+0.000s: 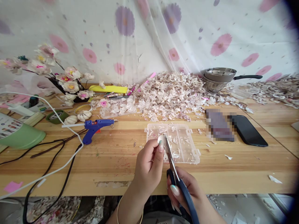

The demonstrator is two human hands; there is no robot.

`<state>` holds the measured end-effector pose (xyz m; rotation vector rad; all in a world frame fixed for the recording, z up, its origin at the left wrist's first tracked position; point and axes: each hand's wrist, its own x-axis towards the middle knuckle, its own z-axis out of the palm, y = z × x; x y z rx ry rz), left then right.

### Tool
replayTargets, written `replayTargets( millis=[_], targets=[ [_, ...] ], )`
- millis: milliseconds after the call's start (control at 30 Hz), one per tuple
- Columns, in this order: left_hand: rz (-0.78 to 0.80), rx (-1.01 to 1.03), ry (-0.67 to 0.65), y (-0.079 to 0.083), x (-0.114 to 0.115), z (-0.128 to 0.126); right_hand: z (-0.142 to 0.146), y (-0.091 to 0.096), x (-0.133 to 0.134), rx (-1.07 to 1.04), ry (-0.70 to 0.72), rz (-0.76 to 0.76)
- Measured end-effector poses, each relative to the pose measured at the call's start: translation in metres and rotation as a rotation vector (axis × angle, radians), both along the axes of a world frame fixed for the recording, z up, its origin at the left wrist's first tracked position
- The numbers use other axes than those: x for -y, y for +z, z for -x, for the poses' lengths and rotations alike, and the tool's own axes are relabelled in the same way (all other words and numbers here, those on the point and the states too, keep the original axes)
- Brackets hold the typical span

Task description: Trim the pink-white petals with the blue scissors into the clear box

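Observation:
My left hand (149,166) pinches a small white petal-like scrap (161,139) between thumb and fingers, over the near edge of a clear plastic compartment box (195,154). My right hand (187,193) grips blue-handled scissors (174,169), whose blades point up and meet the scrap. The box holds several pale cut pieces in its compartments. Both hands hover just above the wooden table (112,155), near its front edge.
A blue glue gun (95,127) lies to the left with cables (53,161). A large heap of pale husks (173,93) covers the back. Also there: a flower arrangement (63,81), a green lamp base (21,135), metal pans (218,77), a black phone (249,130).

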<state>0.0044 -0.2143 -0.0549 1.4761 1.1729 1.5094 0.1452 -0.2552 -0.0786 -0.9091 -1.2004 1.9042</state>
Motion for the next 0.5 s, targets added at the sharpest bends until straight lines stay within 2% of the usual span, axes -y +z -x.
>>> replayTargets(
  millis=[233, 500],
  targets=[
    [-0.069, -0.071, 0.002, -0.0024, -0.0006, 0.0026, -0.0016, 0.0016, 0.0009, 0.005, -0.003, 0.015],
    [-0.012, -0.007, -0.027, -0.0009, 0.0002, 0.004, -0.0048, 0.0001, -0.0003, 0.022, -0.007, 0.014]
  ],
)
